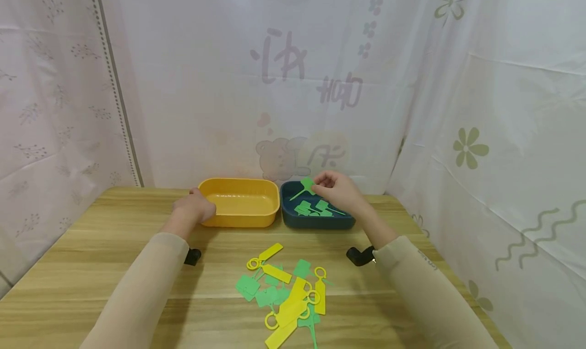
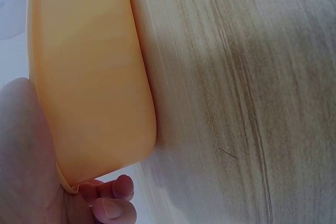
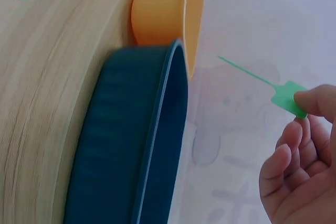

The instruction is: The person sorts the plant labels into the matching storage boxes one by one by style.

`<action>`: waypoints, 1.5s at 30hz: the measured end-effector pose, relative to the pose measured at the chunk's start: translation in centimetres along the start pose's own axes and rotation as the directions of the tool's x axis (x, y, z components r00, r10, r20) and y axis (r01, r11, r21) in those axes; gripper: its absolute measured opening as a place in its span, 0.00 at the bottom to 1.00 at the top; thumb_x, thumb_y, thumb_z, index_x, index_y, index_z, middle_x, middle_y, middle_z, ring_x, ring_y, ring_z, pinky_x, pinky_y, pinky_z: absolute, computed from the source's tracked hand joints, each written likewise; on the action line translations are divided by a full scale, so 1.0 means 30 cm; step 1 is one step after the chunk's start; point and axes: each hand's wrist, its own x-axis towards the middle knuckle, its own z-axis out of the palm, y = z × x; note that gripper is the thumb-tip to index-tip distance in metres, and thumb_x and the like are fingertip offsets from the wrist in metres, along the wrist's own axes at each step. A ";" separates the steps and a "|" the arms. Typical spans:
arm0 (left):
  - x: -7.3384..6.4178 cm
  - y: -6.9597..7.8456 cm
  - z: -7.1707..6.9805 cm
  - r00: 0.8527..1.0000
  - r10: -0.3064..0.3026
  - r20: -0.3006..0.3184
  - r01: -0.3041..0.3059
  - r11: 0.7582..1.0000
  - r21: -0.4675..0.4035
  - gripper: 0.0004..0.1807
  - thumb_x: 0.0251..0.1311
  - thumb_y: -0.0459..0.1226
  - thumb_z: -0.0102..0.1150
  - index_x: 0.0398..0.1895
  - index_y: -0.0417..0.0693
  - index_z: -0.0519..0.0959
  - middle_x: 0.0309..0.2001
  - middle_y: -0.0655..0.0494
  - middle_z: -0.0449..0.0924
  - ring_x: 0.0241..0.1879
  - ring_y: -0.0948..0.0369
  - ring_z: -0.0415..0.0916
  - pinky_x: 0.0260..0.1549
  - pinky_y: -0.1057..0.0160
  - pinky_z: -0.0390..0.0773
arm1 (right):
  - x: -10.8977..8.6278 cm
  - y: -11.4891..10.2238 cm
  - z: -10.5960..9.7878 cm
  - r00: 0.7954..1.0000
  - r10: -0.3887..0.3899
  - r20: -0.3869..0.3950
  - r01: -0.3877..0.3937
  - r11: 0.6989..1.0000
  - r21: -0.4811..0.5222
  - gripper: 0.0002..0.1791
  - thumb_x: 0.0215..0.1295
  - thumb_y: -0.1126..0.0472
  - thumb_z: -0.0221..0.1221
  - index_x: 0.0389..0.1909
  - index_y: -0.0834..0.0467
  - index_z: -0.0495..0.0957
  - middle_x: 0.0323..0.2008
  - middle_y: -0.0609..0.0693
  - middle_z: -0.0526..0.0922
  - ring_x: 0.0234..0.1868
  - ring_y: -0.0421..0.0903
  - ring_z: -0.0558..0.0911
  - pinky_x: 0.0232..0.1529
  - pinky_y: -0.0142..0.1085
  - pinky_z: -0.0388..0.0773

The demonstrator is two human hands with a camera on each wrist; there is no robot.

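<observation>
Between thumb and fingers, my right hand [image 1: 338, 190] pinches a green tag [image 3: 288, 98] with a thin tail, above the dark blue bin [image 1: 319, 222]. Several green tags [image 1: 316, 209] lie inside that bin. At the left end of the yellow bin [image 1: 240, 221], my left hand [image 1: 194, 206] grips the rim, with the thumb along one side and fingertips [image 2: 113, 209] showing past the end wall. The inside of the yellow bin shows no tags in the head view. The two bins stand side by side at the back of the table.
On the wooden table [image 1: 220, 313], a loose pile mixes yellow tags [image 1: 293, 308] with ring ends and green tags [image 1: 248, 286]. Black fittings [image 1: 359, 256] show beside each forearm. A patterned white curtain [image 1: 206, 84] hangs close behind the bins.
</observation>
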 end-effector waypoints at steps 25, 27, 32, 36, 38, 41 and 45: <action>-0.014 0.012 -0.006 1.000 -0.001 0.007 0.001 1.000 0.002 0.49 0.72 0.45 0.34 0.81 0.14 0.34 0.67 0.18 0.76 0.62 0.30 0.80 0.68 0.32 0.74 | 0.024 0.201 -0.092 0.990 0.092 -0.107 -0.103 0.989 -0.103 0.14 0.80 0.53 0.64 0.54 0.60 0.85 0.44 0.58 0.87 0.34 0.46 0.84 0.38 0.38 0.82; -0.014 0.011 -0.006 1.000 0.001 0.009 -0.001 1.000 0.003 0.49 0.72 0.45 0.35 0.82 0.14 0.34 0.67 0.18 0.76 0.60 0.32 0.80 0.67 0.32 0.75 | 0.020 0.210 -0.099 0.990 0.100 -0.101 -0.111 0.988 -0.106 0.14 0.80 0.53 0.64 0.53 0.60 0.84 0.44 0.60 0.87 0.34 0.47 0.84 0.38 0.38 0.82; -0.011 0.008 -0.004 1.000 0.002 0.010 -0.002 1.000 0.007 0.49 0.72 0.45 0.35 0.81 0.14 0.34 0.67 0.18 0.76 0.61 0.30 0.80 0.67 0.32 0.75 | 0.014 0.230 -0.112 0.989 0.116 -0.089 -0.128 0.981 -0.149 0.14 0.80 0.55 0.63 0.53 0.62 0.84 0.43 0.61 0.86 0.36 0.51 0.85 0.38 0.37 0.81; -0.008 0.008 -0.003 1.000 0.000 0.010 0.000 1.000 0.004 0.49 0.72 0.45 0.35 0.81 0.14 0.34 0.68 0.18 0.75 0.63 0.30 0.79 0.69 0.31 0.74 | 0.003 0.234 -0.118 0.987 0.139 -0.085 -0.154 0.965 -0.214 0.14 0.80 0.57 0.62 0.55 0.63 0.83 0.44 0.58 0.86 0.40 0.52 0.84 0.41 0.38 0.80; -0.006 0.008 -0.002 1.000 -0.001 0.008 0.001 1.000 0.001 0.49 0.72 0.45 0.35 0.81 0.14 0.34 0.67 0.18 0.76 0.62 0.31 0.80 0.68 0.32 0.74 | -0.001 0.234 -0.116 0.985 0.151 -0.084 -0.167 0.960 -0.227 0.15 0.80 0.57 0.62 0.56 0.63 0.82 0.46 0.59 0.86 0.42 0.52 0.83 0.43 0.40 0.79; -0.003 0.006 -0.002 1.000 -0.001 0.006 0.001 1.000 0.000 0.49 0.72 0.45 0.34 0.81 0.14 0.33 0.67 0.18 0.76 0.61 0.31 0.80 0.68 0.32 0.75 | -0.006 0.230 -0.115 0.984 0.164 -0.074 -0.177 0.956 -0.235 0.16 0.80 0.55 0.61 0.56 0.63 0.82 0.47 0.59 0.86 0.44 0.53 0.83 0.44 0.42 0.80; -0.002 0.006 -0.001 1.000 0.000 0.009 0.000 1.000 0.005 0.49 0.73 0.45 0.34 0.81 0.14 0.34 0.69 0.17 0.74 0.64 0.29 0.78 0.69 0.32 0.74 | -0.008 0.224 -0.107 0.983 0.175 -0.061 -0.184 0.955 -0.234 0.16 0.80 0.54 0.61 0.56 0.62 0.82 0.48 0.59 0.86 0.45 0.53 0.83 0.46 0.43 0.81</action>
